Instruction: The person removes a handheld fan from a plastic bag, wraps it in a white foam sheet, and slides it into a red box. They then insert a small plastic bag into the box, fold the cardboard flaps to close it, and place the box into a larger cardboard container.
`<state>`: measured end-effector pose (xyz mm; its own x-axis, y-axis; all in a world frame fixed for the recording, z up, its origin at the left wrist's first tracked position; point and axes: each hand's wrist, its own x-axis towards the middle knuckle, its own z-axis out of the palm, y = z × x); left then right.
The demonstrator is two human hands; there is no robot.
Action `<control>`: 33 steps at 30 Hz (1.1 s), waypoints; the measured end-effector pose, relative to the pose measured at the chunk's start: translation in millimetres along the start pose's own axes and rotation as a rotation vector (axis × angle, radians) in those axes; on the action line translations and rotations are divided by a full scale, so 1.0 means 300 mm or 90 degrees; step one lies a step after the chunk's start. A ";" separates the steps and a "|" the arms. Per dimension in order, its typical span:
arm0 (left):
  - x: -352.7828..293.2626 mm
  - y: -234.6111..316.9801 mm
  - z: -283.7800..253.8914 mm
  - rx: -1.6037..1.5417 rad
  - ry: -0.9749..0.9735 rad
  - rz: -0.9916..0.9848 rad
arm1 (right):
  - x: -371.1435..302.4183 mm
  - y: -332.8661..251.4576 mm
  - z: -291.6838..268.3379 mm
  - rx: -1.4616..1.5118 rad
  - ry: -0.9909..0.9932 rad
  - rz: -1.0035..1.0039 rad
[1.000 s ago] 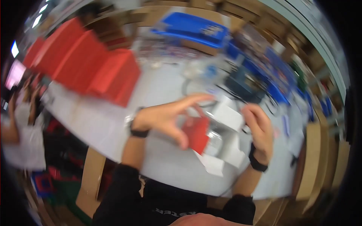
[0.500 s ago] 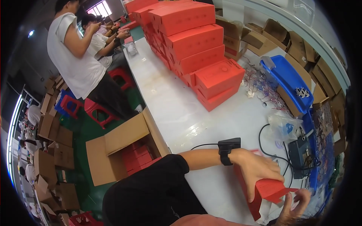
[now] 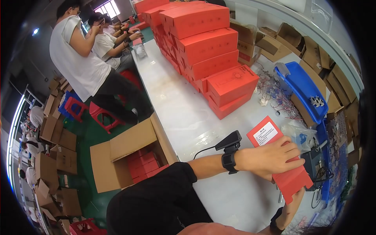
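A red carton box (image 3: 292, 179) with a white printed label on one face is tilted over the near right part of the table. My left hand (image 3: 270, 157) grips it across the middle, fingers wrapped over its side. At the box's near end a flap sticks out. My right hand (image 3: 298, 192) reaches up from below, its fingers hidden behind the box, so their hold is not visible. A black strap with a flat dark device (image 3: 231, 149) is on my left wrist.
Red boxes (image 3: 209, 47) are stacked along the table. An open brown carton (image 3: 100, 168) holding red boxes stands left of the table. At right are a blue tray (image 3: 301, 88), loose wires (image 3: 276, 96), a clear plastic bag (image 3: 298, 133) and a dark device (image 3: 311, 160). People are at the far left.
The red box has been lifted and turned, so its labelled face now shows. My left hand has moved up with it. My right hand has gone from the flap to behind the box.
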<state>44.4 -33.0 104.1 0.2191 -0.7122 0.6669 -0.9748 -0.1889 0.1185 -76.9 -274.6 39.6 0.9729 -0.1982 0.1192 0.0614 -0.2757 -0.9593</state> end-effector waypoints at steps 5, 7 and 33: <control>0.003 -0.013 -0.005 0.027 -0.015 0.006 | 0.025 -0.017 0.002 0.182 -0.043 0.148; 0.000 -0.018 -0.005 0.024 -0.010 0.001 | 0.033 0.034 0.027 0.261 -0.057 0.132; -0.113 -0.212 -0.083 -0.068 -0.203 -0.084 | 0.040 -0.049 0.236 0.322 -0.119 0.368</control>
<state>97.8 19.9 92.3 0.3292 -0.8648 0.3791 -0.9323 -0.2341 0.2756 -50.4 -206.4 37.1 0.9000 -0.0051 -0.4359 -0.4155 0.2932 -0.8611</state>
